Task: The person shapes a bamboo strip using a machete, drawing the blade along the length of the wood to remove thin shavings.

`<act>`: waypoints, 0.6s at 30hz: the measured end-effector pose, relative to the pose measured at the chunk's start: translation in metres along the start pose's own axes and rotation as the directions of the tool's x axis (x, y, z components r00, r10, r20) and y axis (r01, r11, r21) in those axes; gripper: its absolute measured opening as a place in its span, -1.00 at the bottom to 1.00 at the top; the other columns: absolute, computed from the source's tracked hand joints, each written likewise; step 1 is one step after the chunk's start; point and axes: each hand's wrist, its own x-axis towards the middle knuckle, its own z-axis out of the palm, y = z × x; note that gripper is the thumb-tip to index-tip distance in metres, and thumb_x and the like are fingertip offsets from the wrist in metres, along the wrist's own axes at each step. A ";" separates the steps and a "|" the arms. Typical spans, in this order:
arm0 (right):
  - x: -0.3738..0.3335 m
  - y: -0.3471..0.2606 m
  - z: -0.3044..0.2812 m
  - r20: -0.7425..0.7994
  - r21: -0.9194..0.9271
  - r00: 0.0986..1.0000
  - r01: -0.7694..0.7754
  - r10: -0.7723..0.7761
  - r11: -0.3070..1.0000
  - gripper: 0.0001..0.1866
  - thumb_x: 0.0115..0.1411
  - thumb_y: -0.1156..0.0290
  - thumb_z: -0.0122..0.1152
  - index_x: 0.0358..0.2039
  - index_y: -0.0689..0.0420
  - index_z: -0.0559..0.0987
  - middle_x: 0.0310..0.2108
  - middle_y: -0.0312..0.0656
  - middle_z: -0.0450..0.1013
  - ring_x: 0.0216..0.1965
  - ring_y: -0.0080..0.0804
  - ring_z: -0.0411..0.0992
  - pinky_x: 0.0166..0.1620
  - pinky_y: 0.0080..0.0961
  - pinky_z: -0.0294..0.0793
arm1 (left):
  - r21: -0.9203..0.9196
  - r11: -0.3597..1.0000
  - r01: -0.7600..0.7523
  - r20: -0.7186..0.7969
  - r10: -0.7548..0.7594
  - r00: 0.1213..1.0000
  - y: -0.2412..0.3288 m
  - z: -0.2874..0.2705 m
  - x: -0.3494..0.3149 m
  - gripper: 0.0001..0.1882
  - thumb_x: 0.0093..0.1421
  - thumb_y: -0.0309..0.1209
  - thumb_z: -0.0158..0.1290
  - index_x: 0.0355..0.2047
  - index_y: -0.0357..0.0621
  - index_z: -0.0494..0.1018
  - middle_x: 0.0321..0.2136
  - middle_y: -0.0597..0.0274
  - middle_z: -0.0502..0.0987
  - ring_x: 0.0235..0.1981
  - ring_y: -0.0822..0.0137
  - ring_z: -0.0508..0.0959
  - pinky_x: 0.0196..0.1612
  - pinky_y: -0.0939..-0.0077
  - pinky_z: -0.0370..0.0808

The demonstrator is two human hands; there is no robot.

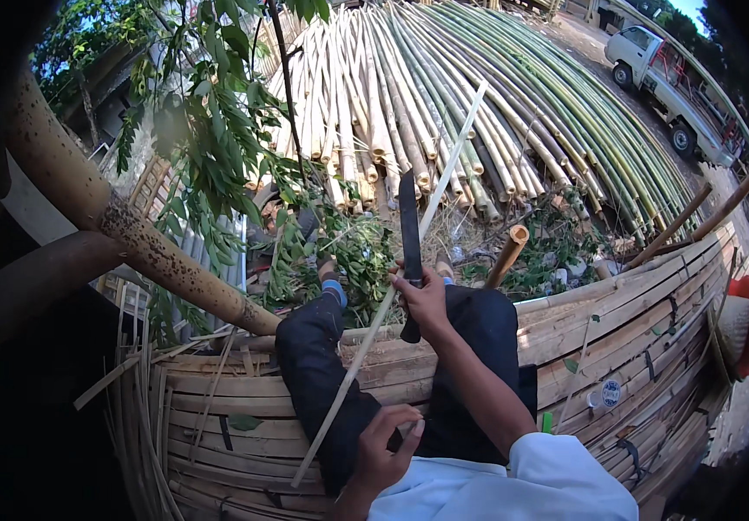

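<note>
In front of my knees, my right hand (423, 300) grips a knife (410, 221) with a long dark blade pointing up and away. A long pale bamboo strip (353, 369) slants past the same hand, its upper part beside the blade. The fingers of that hand seem to pinch the strip too. The strip's lower end comes down left of my lap, over the bamboo bench. Close to my body, my left hand (387, 447) is curled, thumb near the bent fingertips, just right of the strip and apart from it. Anything between those fingertips is too small to make out.
I sit on a bench of bamboo slats (227, 404). A thick bamboo pole (166, 260) slants at left beneath hanging leaves (218, 113). Beyond my feet lies a big pile of bamboo poles (479, 113). A clear cup (604, 395) and a red-and-straw hat (739, 328) are at right; a white truck (674, 91) stands behind.
</note>
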 end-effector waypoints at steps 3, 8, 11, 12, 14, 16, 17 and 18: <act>0.007 -0.014 0.004 0.017 -0.016 1.000 -0.001 0.001 1.000 -0.67 0.13 0.53 0.28 -0.06 0.18 0.50 -0.52 -0.41 0.45 -0.71 -0.78 0.25 -0.67 -0.76 0.16 | 0.406 0.914 0.010 -0.218 0.086 0.972 0.008 -0.031 -0.003 -0.76 0.10 -0.47 0.12 -0.20 -0.21 0.43 -0.23 0.05 0.44 -0.16 0.08 0.47 -0.02 0.25 0.38; 0.009 -0.054 -0.005 0.019 -0.007 0.998 0.053 -0.053 0.999 -0.66 0.14 0.50 0.29 -0.05 0.21 0.50 -0.50 -0.38 0.46 -0.72 -0.76 0.24 -0.67 -0.77 0.16 | 0.573 0.677 0.461 -0.212 -0.421 0.882 -0.041 -0.078 0.000 -0.52 0.20 -0.09 0.09 -0.04 -0.21 0.36 -0.24 -0.01 0.46 -0.18 -0.05 0.47 -0.11 0.14 0.39; 0.018 -0.052 -0.009 0.027 -0.030 0.997 0.069 -0.068 0.997 -0.63 0.16 0.49 0.26 0.00 0.19 0.47 -0.33 -0.29 0.53 -0.67 -0.78 0.27 -0.63 -0.81 0.23 | 0.335 0.725 0.601 -0.024 -0.631 0.775 -0.057 -0.094 -0.018 -0.63 0.29 -0.11 -0.01 -0.20 -0.22 0.40 -0.53 0.19 0.45 -0.51 0.17 0.49 -0.38 0.33 0.43; 0.017 -0.053 -0.010 0.028 -0.030 0.998 0.064 -0.063 0.997 -0.63 0.16 0.49 0.26 0.00 0.19 0.47 -0.33 -0.29 0.53 -0.67 -0.78 0.27 -0.63 -0.81 0.23 | 0.157 0.718 0.678 0.080 -0.693 0.716 -0.064 -0.098 -0.025 -0.67 0.33 -0.14 -0.05 -0.28 -0.21 0.39 -0.60 0.30 0.38 -0.58 0.33 0.41 -0.47 0.46 0.36; 0.019 -0.058 -0.010 0.088 -0.056 0.994 0.070 -0.064 0.996 -0.63 0.17 0.48 0.25 0.00 0.18 0.47 -0.32 -0.30 0.53 -0.67 -0.78 0.27 -0.62 -0.80 0.24 | -0.016 0.674 0.739 0.195 -0.722 0.663 -0.076 -0.097 -0.025 -0.68 0.36 -0.17 -0.10 -0.35 -0.20 0.37 -0.66 0.40 0.30 -0.65 0.48 0.32 -0.56 0.59 0.29; 0.012 -0.062 -0.010 0.145 -0.144 0.989 0.061 -0.040 0.988 -0.65 0.19 0.42 0.24 0.00 0.15 0.47 -0.34 -0.32 0.51 -0.64 -0.76 0.32 -0.60 -0.77 0.27 | -0.220 0.715 0.664 0.130 -0.653 0.746 -0.079 -0.087 -0.022 -0.68 0.39 -0.22 -0.14 -0.43 -0.17 0.32 -0.65 0.50 0.21 -0.62 0.68 0.18 -0.59 0.72 0.16; 0.006 -0.063 -0.009 0.214 -0.288 0.977 0.084 -0.022 0.954 -0.62 0.20 0.37 0.24 0.02 0.15 0.47 -0.38 -0.34 0.50 -0.62 -0.74 0.35 -0.59 -0.75 0.29 | -0.215 0.720 0.660 0.126 -0.650 0.750 -0.077 -0.084 -0.019 -0.68 0.39 -0.22 -0.14 -0.43 -0.17 0.32 -0.65 0.50 0.21 -0.62 0.68 0.18 -0.59 0.72 0.16; -0.001 -0.063 -0.009 0.276 -0.426 0.961 0.118 0.005 0.897 -0.60 0.21 0.33 0.24 0.05 0.14 0.46 -0.42 -0.36 0.48 -0.60 -0.72 0.38 -0.58 -0.73 0.31 | -0.272 0.690 0.671 0.127 -0.665 0.736 -0.076 -0.079 -0.015 -0.68 0.39 -0.21 -0.14 -0.44 -0.16 0.32 -0.65 0.51 0.20 -0.63 0.67 0.16 -0.59 0.73 0.13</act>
